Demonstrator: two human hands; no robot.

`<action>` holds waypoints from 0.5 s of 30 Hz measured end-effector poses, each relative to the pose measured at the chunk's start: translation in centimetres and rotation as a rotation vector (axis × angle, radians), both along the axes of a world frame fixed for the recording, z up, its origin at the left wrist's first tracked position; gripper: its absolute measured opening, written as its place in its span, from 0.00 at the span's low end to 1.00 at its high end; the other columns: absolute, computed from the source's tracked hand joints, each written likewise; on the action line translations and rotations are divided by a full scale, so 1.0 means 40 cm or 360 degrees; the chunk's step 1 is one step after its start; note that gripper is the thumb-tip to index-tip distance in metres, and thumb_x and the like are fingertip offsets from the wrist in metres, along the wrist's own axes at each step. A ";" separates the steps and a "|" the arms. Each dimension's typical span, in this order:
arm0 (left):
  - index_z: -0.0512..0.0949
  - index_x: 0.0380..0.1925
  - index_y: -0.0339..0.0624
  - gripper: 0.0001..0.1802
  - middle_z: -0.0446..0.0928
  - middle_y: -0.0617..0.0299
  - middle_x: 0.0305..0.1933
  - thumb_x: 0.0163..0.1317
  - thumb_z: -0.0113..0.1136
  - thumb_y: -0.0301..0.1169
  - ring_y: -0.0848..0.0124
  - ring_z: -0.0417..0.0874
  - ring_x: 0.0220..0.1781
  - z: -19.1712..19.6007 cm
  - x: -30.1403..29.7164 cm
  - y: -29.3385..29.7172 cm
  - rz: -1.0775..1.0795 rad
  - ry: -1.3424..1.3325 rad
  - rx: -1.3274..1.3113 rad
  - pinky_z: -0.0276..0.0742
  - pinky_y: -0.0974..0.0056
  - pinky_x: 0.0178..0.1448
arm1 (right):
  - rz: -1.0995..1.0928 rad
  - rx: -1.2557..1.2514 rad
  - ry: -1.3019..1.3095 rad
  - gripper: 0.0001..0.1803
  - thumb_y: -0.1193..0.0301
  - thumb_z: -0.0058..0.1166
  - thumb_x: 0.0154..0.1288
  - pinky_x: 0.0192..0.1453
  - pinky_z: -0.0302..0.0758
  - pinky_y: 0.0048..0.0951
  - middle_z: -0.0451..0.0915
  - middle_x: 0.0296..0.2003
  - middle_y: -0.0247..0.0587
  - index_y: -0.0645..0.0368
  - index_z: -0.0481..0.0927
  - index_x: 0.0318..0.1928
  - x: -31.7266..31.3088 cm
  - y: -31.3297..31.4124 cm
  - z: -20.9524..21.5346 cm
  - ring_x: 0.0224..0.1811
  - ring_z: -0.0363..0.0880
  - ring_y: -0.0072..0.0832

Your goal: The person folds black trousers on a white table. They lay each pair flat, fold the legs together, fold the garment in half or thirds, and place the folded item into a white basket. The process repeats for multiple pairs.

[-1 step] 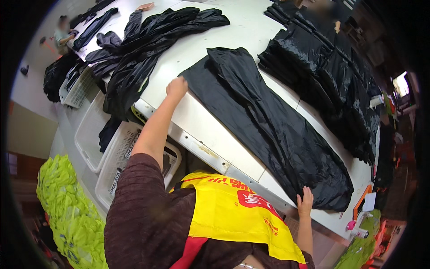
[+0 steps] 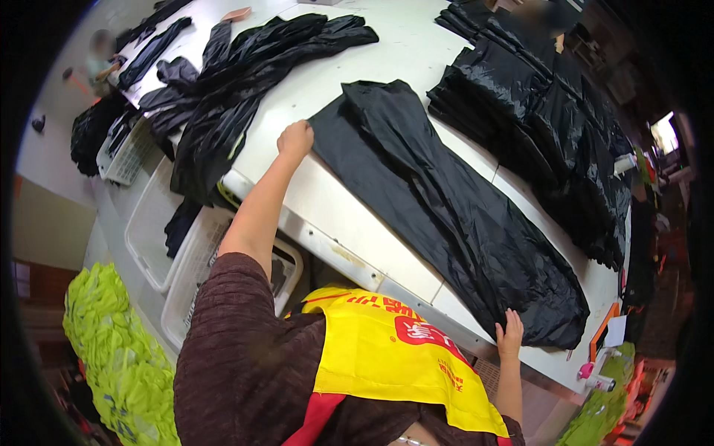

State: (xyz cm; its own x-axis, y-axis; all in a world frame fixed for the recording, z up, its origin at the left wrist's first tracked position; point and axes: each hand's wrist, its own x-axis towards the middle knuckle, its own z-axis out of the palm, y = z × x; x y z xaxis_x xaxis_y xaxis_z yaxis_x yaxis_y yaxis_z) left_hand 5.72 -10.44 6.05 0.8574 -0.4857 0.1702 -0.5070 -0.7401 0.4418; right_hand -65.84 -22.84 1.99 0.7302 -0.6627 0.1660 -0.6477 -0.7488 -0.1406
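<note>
A long black garment (image 2: 446, 201) of thin, shiny cloth lies slantwise across the white table (image 2: 349, 212), with creases running along its length. I cannot tell which kind of garment it is. At its far left corner, my left hand (image 2: 296, 139) is closed on the cloth edge, fingers curled. My right hand (image 2: 509, 336) rests at the near right end, its fingers stretched out against the garment's edge.
Several black garments (image 2: 223, 82) are heaped at the table's far left, and stacked black ones (image 2: 520, 119) lie along the right. White plastic crates (image 2: 152, 238) stand at the left below the table, beside a lime-green pile (image 2: 123, 357). A person (image 2: 100, 63) is at the far left.
My left hand has shifted slightly away from me at the garment's corner. My right hand keeps its place, and the garment lies almost the same.
</note>
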 end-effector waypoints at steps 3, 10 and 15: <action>0.81 0.33 0.48 0.12 0.80 0.53 0.37 0.54 0.51 0.37 0.55 0.80 0.43 0.050 0.106 -0.135 -0.0206 0.0052 -0.0372 0.75 0.56 0.47 | -0.0089 -0.0014 0.0107 0.24 0.71 0.56 0.58 0.62 0.63 0.41 0.71 0.55 0.50 0.66 0.70 0.54 0.028 0.006 0.008 0.60 0.66 0.46; 0.77 0.45 0.36 0.22 0.80 0.48 0.38 0.50 0.60 0.37 0.57 0.82 0.37 0.069 0.154 -0.560 -0.0594 0.0087 -0.0175 0.77 0.60 0.43 | -0.0458 0.0340 -0.0064 0.21 0.75 0.55 0.57 0.62 0.65 0.40 0.70 0.56 0.54 0.67 0.71 0.52 0.047 0.020 0.009 0.62 0.65 0.47; 0.73 0.36 0.30 0.28 0.75 0.55 0.23 0.48 0.68 0.46 0.68 0.77 0.20 0.039 0.133 -0.701 -0.0551 0.0989 -0.0091 0.70 0.63 0.18 | -0.0556 0.0359 -0.0115 0.25 0.81 0.46 0.53 0.64 0.64 0.38 0.69 0.57 0.55 0.67 0.68 0.55 0.058 0.025 0.007 0.62 0.64 0.47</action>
